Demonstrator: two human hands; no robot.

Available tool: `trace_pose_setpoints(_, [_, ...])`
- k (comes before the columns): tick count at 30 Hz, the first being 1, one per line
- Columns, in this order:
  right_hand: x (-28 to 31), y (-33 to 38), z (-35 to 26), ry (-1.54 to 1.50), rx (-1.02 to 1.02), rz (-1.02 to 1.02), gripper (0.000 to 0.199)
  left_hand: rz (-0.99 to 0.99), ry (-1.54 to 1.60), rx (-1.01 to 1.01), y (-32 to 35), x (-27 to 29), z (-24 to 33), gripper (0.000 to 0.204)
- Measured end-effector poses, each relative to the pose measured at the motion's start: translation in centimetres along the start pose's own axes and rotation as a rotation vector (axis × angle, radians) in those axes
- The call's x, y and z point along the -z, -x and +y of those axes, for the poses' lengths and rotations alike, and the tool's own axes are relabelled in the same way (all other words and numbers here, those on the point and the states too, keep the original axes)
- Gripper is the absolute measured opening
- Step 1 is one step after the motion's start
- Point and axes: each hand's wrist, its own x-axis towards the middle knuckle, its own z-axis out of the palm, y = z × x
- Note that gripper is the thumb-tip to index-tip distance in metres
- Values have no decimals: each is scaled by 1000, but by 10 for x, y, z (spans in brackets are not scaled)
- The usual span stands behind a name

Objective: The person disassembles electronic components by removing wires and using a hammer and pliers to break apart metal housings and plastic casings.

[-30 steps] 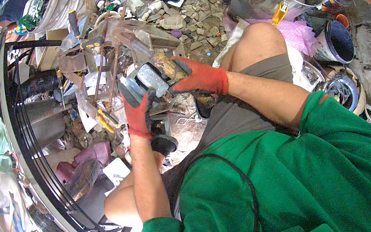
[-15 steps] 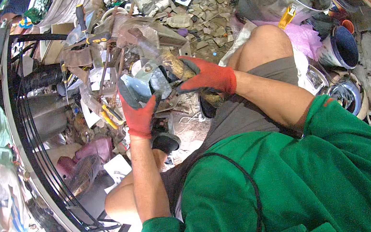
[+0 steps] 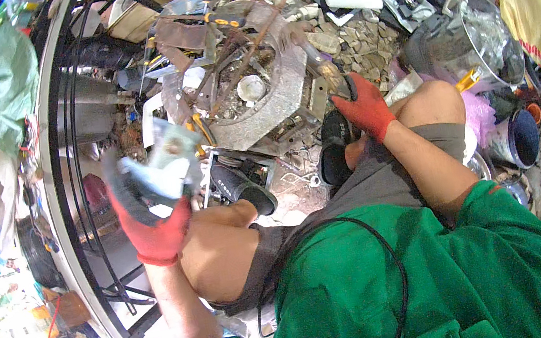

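At the left, my left hand (image 3: 152, 223), in a red and dark-grey glove, is closed round a pale grey box-shaped piece (image 3: 172, 152). Motion smears that piece, so its exact kind cannot be made out. My right hand (image 3: 363, 108), gloved the same way, grips a long tool with a worn tan grip (image 3: 330, 76) and a rusty brown shaft pointing away from me. Its far end blends into the clutter. Between the hands, farther off, lies a grey metal frame (image 3: 254, 132) with rusty rods and a round white piece (image 3: 251, 88) in it.
A black metal rack (image 3: 70, 201) runs along the left. Yellow-handled pliers (image 3: 202, 129) rest by the frame. Broken rubble (image 3: 371, 47) covers the ground ahead. On the right are a clear bucket (image 3: 477, 41) holding plastic, a pink bag (image 3: 481, 111) and a dark-mouthed bucket (image 3: 517, 138).
My left hand has swung left and nearer with the grey piece, away from my right hand. The right hand has shifted right with the tool. The view has turned, uncovering the frame.
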Motion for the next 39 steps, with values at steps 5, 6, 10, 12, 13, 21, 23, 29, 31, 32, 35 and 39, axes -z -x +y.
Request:
trace_pose_setpoints(5, [-5, -5, -8, 175, 79, 14, 62, 489, 178, 124, 11, 15, -30, 105])
trace_pose_setpoints(6, [-8, -6, -22, 195, 54, -8, 61, 521, 144, 129, 13, 16, -36, 106])
trace_pose_setpoints(10, [-26, -20, -40, 298, 90, 79, 61, 581, 259, 12, 6, 16, -38, 110])
trace_pose_setpoints(12, [-29, -30, -42, 282, 55, 31, 64, 596, 316, 23, 4, 16, -31, 112])
trace_pose_setpoints(13, [-28, -33, -39, 276, 83, 26, 64, 605, 341, 26, 3, 17, -28, 113])
trace_pose_setpoints(21, [-25, -25, -75, 411, 380, 69, 68, 609, 182, 41, 15, 36, -34, 111])
trace_pose_setpoints(23, [-42, -19, -112, 289, 481, 18, 68, 598, 92, 23, 19, 39, -33, 110])
trace_pose_setpoints(29, [-171, -22, -208, 130, 245, -276, 77, 625, 234, -10, 10, 30, -26, 111])
trace_pose_setpoints(31, [-185, -32, -227, 186, 145, -381, 71, 636, 375, -15, 11, 25, -27, 112])
trace_pose_setpoints(32, [-187, -38, -233, 218, 92, -432, 68, 615, 378, 16, 12, 24, -27, 112])
trace_pose_setpoints(35, [-192, -64, -221, 181, 95, -481, 59, 583, 163, -33, 11, 26, -26, 112])
trace_pose_setpoints(39, [-191, -67, -218, -33, 64, -477, 46, 624, 188, -5, 13, 33, -30, 112])
